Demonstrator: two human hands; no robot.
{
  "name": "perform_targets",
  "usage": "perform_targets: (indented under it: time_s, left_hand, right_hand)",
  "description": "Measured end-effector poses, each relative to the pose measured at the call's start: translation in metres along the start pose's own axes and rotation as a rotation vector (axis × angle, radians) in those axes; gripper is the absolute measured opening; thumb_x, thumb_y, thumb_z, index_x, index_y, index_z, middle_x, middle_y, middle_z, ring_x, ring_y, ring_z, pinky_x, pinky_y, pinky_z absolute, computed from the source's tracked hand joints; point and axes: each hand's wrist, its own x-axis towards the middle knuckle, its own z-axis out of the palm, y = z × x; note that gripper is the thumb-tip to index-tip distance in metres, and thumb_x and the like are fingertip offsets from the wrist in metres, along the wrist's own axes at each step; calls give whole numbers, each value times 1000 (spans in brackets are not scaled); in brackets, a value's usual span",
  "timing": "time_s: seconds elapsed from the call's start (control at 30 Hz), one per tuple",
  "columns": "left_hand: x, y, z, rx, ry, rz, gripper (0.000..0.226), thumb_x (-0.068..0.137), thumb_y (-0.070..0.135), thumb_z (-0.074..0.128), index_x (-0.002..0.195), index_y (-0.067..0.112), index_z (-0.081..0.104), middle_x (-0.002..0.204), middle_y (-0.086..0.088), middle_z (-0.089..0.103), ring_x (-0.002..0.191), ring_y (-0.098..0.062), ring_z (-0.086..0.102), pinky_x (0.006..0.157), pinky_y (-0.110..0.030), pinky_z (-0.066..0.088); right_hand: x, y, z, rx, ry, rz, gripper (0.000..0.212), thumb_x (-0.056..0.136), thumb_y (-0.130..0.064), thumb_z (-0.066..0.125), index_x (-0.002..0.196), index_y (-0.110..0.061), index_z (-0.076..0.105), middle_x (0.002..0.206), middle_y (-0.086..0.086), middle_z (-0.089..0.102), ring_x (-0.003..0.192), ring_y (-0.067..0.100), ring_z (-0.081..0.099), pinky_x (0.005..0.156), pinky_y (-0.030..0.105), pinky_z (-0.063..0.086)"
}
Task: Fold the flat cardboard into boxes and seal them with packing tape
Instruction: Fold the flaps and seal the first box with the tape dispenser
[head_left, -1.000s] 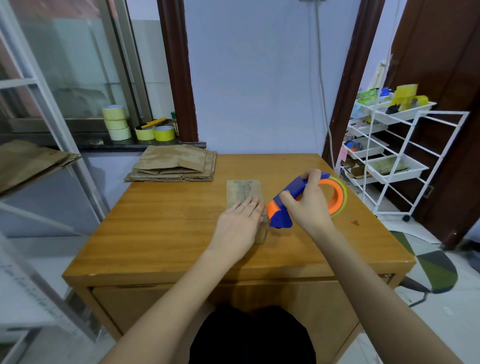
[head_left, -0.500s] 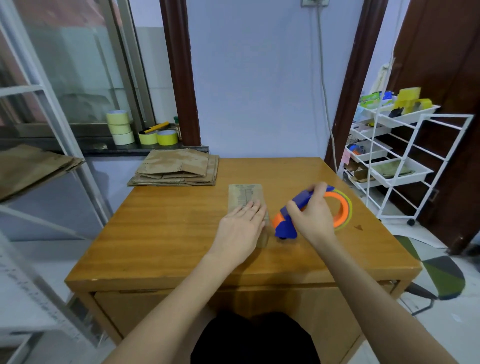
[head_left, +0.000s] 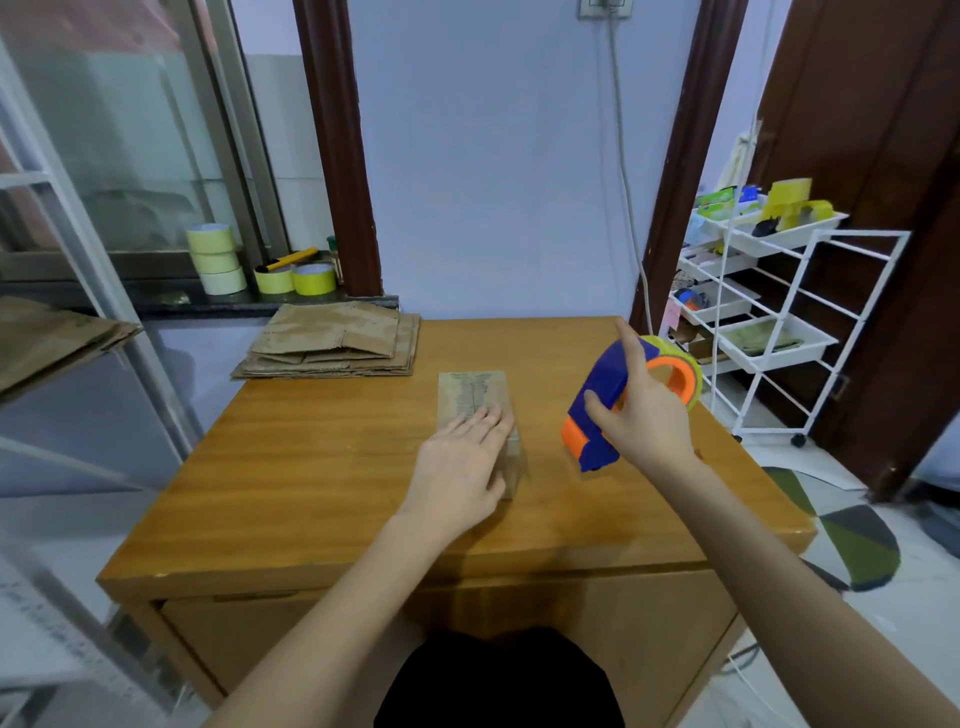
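Brown cardboard, folded into a small box (head_left: 475, 415), lies on the wooden table (head_left: 322, 467), a little toward the wall from the table's middle. The left hand (head_left: 460, 462) rests flat on the box's near half, fingers straight and together, covering that end so the flaps or any tape there cannot be made out. Right of the box, with a strip of bare wood between them, the right hand (head_left: 641, 415) grips the blue and orange tape dispenser (head_left: 605, 402), thumb and fingers curled round its body and the forefinger pointing up. The dispenser's lower end is close above the table; whether it touches the wood is unclear. Its roll sits on the far side of the hand, partly hidden. Left of the box the tabletop is open out to its left edge. Behind the box, at the table's far left corner, lies a stack of flat cardboard (head_left: 332, 343). Beyond the table's right edge stands a white wire rack (head_left: 789, 312).
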Motion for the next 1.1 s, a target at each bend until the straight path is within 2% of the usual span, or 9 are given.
perform_targets:
  time_s: [0.13,0.3,0.4,0.47,0.57,0.7,0.87,0.97,1.1]
  left_hand:
    - [1,2,-1,-13,-13,-18,64,96,34,44,152,24,15,158,4,17,145,-7,16,114,-22,8]
    - [0,5,-3,-16,-18,-38,66,95,34,45,152,25,14,159,5,16,145,-7,14,111,-20,2]
    - [0,5,-5,-27,-20,-42,65,96,34,44,152,26,14,159,5,16,145,-7,14,108,-19,0]
    - [1,6,-5,-36,-14,-43,64,96,35,44,152,26,14,159,6,15,145,-7,14,109,-20,1]
    - [1,6,-7,-42,-8,-49,63,96,36,44,152,28,15,158,7,17,144,-6,15,114,-21,8]
    - [4,4,-8,-59,2,-60,61,94,38,46,150,30,23,156,10,23,142,-4,22,113,-20,18]
    - [8,1,-13,-81,-32,-84,59,90,41,48,147,34,32,153,14,29,139,-1,28,103,-22,35]
    - [9,1,-17,-71,-69,-91,60,90,43,50,146,34,33,153,14,30,138,0,29,99,-22,38]
    - [11,2,-21,-47,-113,-111,60,88,43,53,145,33,36,151,11,36,134,-7,40,93,-24,42]
  right_hand:
    - [2,3,3,61,-26,-108,102,88,-19,66,141,-45,-18,67,5,59,55,18,58,50,39,52]
    - [0,12,19,192,-78,-164,98,86,-14,69,141,-50,-3,89,5,63,69,15,57,62,30,46]
    - [-5,17,28,250,-133,-164,95,85,-13,70,136,-56,2,110,5,63,89,15,58,72,25,43]
    - [-6,18,31,233,-100,-157,92,84,-14,72,141,-48,9,116,5,60,101,19,55,79,30,46]
    - [-8,21,29,146,-16,-173,84,80,-19,75,148,-26,26,111,6,60,102,24,51,86,40,47]
    - [-17,29,18,290,-65,-132,84,77,-22,79,142,-35,26,116,2,56,104,17,55,85,31,46]
    - [-38,46,6,128,-165,-208,76,80,-19,77,142,-14,33,124,14,57,106,30,60,84,34,48]
    - [-49,61,6,101,-147,-237,67,81,-11,75,137,-10,39,124,17,56,103,36,61,81,38,49]
    - [-60,71,12,127,-157,-206,66,79,-4,75,135,-7,42,122,18,57,100,37,62,78,34,47]
